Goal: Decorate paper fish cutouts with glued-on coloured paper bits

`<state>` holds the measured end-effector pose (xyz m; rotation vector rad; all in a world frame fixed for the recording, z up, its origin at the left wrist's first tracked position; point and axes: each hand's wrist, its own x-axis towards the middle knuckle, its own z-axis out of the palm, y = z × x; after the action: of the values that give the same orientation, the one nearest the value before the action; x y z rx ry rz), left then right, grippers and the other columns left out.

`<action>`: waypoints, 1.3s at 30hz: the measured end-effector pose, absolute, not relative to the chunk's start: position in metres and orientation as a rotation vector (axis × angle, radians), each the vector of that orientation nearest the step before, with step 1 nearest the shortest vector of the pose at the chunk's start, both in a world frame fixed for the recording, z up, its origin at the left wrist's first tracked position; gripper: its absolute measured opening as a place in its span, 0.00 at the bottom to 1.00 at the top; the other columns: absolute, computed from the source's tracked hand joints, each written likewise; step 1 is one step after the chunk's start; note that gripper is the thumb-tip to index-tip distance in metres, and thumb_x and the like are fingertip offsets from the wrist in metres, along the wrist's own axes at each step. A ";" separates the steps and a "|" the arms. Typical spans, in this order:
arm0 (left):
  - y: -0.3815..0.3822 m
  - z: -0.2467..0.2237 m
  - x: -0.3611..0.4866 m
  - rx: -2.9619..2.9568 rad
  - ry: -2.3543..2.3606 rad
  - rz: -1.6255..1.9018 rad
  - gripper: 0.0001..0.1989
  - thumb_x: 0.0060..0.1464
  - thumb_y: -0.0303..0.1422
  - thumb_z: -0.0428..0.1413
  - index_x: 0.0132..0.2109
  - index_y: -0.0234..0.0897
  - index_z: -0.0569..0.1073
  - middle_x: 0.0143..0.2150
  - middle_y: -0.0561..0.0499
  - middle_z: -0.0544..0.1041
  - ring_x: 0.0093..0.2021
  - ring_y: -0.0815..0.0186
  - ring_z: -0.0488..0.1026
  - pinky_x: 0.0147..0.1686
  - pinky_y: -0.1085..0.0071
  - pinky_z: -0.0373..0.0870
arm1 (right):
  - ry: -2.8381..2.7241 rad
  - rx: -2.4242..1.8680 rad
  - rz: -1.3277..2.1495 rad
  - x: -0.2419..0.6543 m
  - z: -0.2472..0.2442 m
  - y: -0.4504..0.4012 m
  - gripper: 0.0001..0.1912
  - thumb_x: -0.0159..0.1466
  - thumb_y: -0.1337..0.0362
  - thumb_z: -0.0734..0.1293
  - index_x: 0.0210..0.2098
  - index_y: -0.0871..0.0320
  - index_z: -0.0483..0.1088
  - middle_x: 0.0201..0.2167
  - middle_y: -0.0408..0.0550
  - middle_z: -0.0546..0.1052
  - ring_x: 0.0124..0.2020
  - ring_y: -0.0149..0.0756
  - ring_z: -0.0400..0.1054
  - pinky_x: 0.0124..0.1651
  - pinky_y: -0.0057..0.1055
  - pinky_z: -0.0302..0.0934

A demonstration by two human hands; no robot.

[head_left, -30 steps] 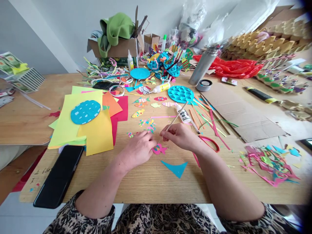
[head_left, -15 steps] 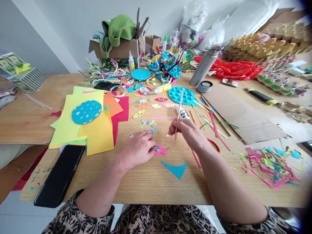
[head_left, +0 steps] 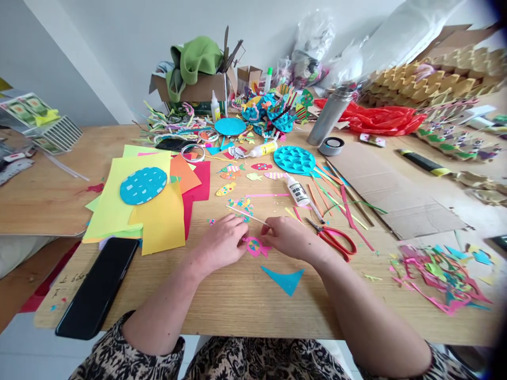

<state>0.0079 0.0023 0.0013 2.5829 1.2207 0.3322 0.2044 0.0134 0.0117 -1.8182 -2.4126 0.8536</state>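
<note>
A pink paper fish [head_left: 254, 246] with a multicoloured patch lies flat on the table between my hands. My left hand [head_left: 225, 238] is closed, fingertips pinching the fish's left edge. In my right hand [head_left: 285, 238] is a thin white stick [head_left: 247, 214], slanting up and left over small paper bits [head_left: 240, 205]; those fingers are curled near the fish's tail. Just beyond stands a white glue bottle [head_left: 298, 192], tilted or lying. Red-handled scissors [head_left: 336, 240] rest right of my right hand. A blue paper scrap [head_left: 284, 279] lies nearer me.
Several decorated paper fish [head_left: 225, 188] lie ahead. Coloured sheets [head_left: 103, 195] and a black phone [head_left: 97, 287] are at left. A blue scalloped disc [head_left: 295, 159], a steel flask [head_left: 330, 117], cardboard [head_left: 392, 184] and paper scraps [head_left: 439, 274] spread to the right.
My right hand has come down and left to the pink fish. The stick has swung from upright to a leftward slant. The scissors and glue bottle are now more exposed.
</note>
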 end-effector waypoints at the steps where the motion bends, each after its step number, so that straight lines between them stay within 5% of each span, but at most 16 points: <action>1: 0.002 0.001 0.008 2.591 1.213 0.327 0.06 0.54 0.25 0.56 0.30 0.37 0.68 0.34 0.50 0.72 0.41 0.61 0.69 0.39 0.67 0.67 | -2.430 -1.834 0.832 0.203 0.010 0.013 0.07 0.58 0.63 0.66 0.34 0.57 0.75 0.30 0.48 0.79 0.31 0.36 0.70 0.28 0.28 0.51; 14: 0.003 -0.001 0.007 2.524 1.174 0.418 0.08 0.51 0.21 0.54 0.28 0.37 0.67 0.33 0.50 0.72 0.40 0.61 0.69 0.40 0.66 0.68 | -2.397 -1.782 0.901 0.195 0.002 0.010 0.06 0.56 0.64 0.64 0.24 0.57 0.70 0.24 0.48 0.75 0.24 0.33 0.65 0.25 0.29 0.48; 21: 0.010 0.000 0.006 1.836 1.273 0.963 0.11 0.51 0.22 0.51 0.42 0.36 0.70 0.39 0.49 0.76 0.36 0.67 0.72 0.37 0.70 0.70 | -1.917 -1.543 1.341 0.203 0.013 0.016 0.07 0.55 0.62 0.64 0.23 0.57 0.66 0.17 0.38 0.63 0.19 0.27 0.55 0.22 0.26 0.46; 29: 0.010 0.006 0.007 1.368 1.128 0.961 0.11 0.50 0.39 0.57 0.32 0.34 0.73 0.28 0.52 0.74 0.30 0.67 0.70 0.30 0.73 0.65 | -1.679 -1.404 1.542 0.202 0.021 0.014 0.11 0.54 0.56 0.67 0.25 0.58 0.66 0.18 0.37 0.62 0.17 0.25 0.55 0.20 0.25 0.47; 39: 0.010 0.003 0.009 1.405 1.142 0.904 0.12 0.48 0.39 0.58 0.27 0.33 0.72 0.24 0.54 0.70 0.25 0.70 0.64 0.28 0.73 0.59 | -1.635 -1.377 1.584 0.199 0.022 0.013 0.12 0.53 0.56 0.68 0.25 0.57 0.65 0.17 0.37 0.62 0.17 0.25 0.55 0.19 0.24 0.49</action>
<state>0.0093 0.0095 0.0035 1.4049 1.1421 0.9041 0.1993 0.0134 0.0221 -1.3773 -1.6354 1.5841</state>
